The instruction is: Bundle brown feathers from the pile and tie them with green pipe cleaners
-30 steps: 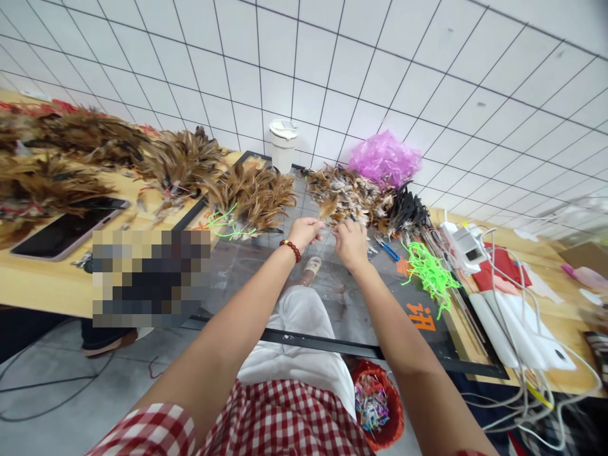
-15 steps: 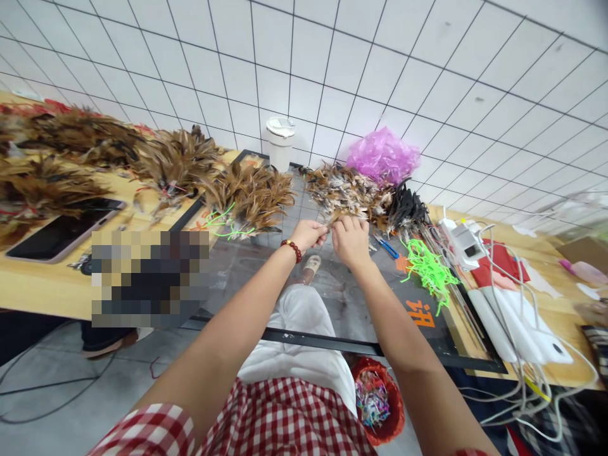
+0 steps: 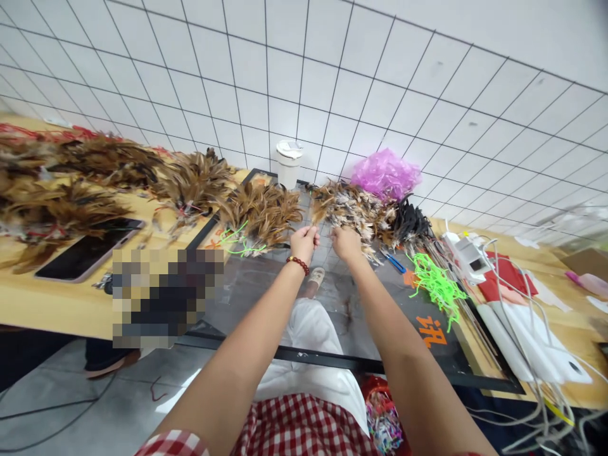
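My left hand [image 3: 304, 244], with a red bead bracelet at its wrist, is closed in a pinch above the glass panel [image 3: 275, 297]. A brown feather [image 3: 323, 208] rises from its fingertips, slightly blurred. To its right, my right hand [image 3: 346, 243] has its fingers curled in; whatever they grip is hidden. That hand is at the front of a loose pile of mottled brown and white feathers [image 3: 358, 212]. Left of my hands lies a bundle of brown feathers [image 3: 263, 212] with green ties [image 3: 240, 240] at its base.
Black feathers [image 3: 411, 218], a pink plastic bag [image 3: 387, 174] and a lidded white cup [image 3: 288, 166] stand along the wall. Blue snips [image 3: 394, 263] and green strings [image 3: 437, 285] lie right, beside cables and a white box. More feather bundles [image 3: 194, 180] and a phone [image 3: 90, 250] are left.
My hands have moved apart from nearly touching. A feather now shows clearly above my left fingers. The whole view has shifted, with the table appearing lower and slightly right.
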Demonstrator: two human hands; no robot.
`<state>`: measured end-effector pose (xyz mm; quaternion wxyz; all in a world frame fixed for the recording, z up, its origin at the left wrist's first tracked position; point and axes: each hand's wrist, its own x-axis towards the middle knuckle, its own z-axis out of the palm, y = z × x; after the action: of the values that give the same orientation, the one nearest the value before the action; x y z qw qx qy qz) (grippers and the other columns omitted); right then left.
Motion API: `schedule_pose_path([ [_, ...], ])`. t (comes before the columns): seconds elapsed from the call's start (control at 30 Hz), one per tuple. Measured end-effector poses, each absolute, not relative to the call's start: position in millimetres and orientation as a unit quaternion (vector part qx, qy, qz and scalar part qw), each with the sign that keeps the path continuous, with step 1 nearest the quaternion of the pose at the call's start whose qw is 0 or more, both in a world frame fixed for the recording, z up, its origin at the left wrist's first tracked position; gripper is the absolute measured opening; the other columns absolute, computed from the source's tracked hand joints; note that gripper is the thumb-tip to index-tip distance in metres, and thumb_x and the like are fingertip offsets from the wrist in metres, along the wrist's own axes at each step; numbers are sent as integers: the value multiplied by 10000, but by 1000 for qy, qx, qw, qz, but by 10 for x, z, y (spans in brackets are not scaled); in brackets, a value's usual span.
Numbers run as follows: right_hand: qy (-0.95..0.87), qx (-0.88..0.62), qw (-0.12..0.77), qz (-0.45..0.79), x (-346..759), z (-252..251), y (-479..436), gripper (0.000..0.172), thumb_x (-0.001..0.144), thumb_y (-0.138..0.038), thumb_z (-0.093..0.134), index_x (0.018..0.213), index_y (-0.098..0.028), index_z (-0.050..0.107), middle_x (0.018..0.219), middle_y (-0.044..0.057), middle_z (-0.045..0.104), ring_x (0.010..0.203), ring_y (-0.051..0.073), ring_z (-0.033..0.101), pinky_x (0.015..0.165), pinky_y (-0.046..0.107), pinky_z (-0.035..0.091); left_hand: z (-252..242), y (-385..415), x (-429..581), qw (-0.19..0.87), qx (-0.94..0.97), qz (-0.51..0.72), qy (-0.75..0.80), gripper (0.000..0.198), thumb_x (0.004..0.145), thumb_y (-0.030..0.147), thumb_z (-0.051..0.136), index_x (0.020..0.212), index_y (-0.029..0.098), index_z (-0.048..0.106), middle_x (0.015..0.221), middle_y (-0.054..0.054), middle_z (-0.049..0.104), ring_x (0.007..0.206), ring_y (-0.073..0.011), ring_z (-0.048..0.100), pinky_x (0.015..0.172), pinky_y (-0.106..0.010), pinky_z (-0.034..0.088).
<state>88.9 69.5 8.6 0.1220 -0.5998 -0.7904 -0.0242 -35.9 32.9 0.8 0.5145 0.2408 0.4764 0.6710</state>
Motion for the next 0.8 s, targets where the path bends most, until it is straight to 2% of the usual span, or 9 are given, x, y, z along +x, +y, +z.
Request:
schedule_pose_path([
  [0.07, -803, -584, 120, -11, 978, 148, 648, 145, 855, -249, 549, 871, -228, 692, 1021, 107, 649, 970, 250, 567, 760, 350, 391, 0, 332, -356, 516, 237, 672, 477, 120, 770, 234, 620, 726, 123, 602, 526, 44, 528, 397, -37, 451, 399, -171, 296],
  [0.17, -847, -515, 133, 16, 1264, 256, 470, 144, 844, -212, 539, 835, -227, 682, 966, 65, 672, 935, 217, 576, 750, 317, 382, -5, 342, -356, 515, 232, 676, 474, 116, 773, 230, 615, 731, 123, 603, 533, 45, 529, 404, -34, 454, 402, -168, 297],
  [0.27, -867, -471, 161, 14, 1534, 268, 262, 192, 831, -178, 528, 932, -234, 682, 1003, 61, 683, 962, 219, 570, 794, 326, 376, -9, 349, -347, 512, 239, 675, 474, 103, 783, 204, 592, 726, 120, 604, 538, 44, 526, 406, -32, 451, 404, -168, 301],
  [0.33, -836, -503, 219, -16, 1646, 211, 171, 297, 836, -154, 495, 1078, -228, 651, 1124, 83, 655, 1012, 233, 555, 826, 349, 373, -14, 346, -333, 511, 250, 670, 477, 99, 789, 187, 574, 723, 119, 606, 536, 43, 525, 407, -34, 452, 405, -171, 305],
  [0.4, -802, -538, 258, -41, 1712, 139, 132, 339, 843, -154, 474, 1133, -223, 635, 1168, 92, 638, 1025, 244, 550, 838, 365, 372, -20, 340, -318, 509, 260, 663, 483, 99, 789, 180, 568, 720, 121, 607, 535, 42, 525, 408, -36, 454, 407, -171, 310],
  [0.53, -797, -537, 275, -32, 1781, 74, 145, 293, 858, -188, 467, 1053, -239, 679, 1080, 69, 678, 998, 242, 578, 847, 366, 385, -33, 333, -298, 498, 272, 658, 495, 88, 784, 174, 567, 724, 124, 606, 542, 38, 530, 408, -36, 455, 404, -167, 312],
  [0.67, -753, -566, 336, -9, 1854, 83, 166, 291, 872, -245, 449, 1036, -203, 687, 1023, 81, 701, 945, 218, 620, 837, 334, 437, -43, 334, -299, 495, 280, 657, 494, 97, 786, 170, 550, 722, 122, 605, 545, 36, 525, 406, -41, 456, 398, -169, 316],
  [0.8, -691, -644, 329, -13, 2000, 79, 183, 284, 837, -245, 461, 968, -215, 711, 993, 72, 717, 942, 225, 633, 867, 347, 443, -50, 337, -298, 491, 286, 658, 494, 104, 787, 172, 541, 724, 118, 604, 550, 35, 528, 409, -42, 458, 392, -167, 316],
])
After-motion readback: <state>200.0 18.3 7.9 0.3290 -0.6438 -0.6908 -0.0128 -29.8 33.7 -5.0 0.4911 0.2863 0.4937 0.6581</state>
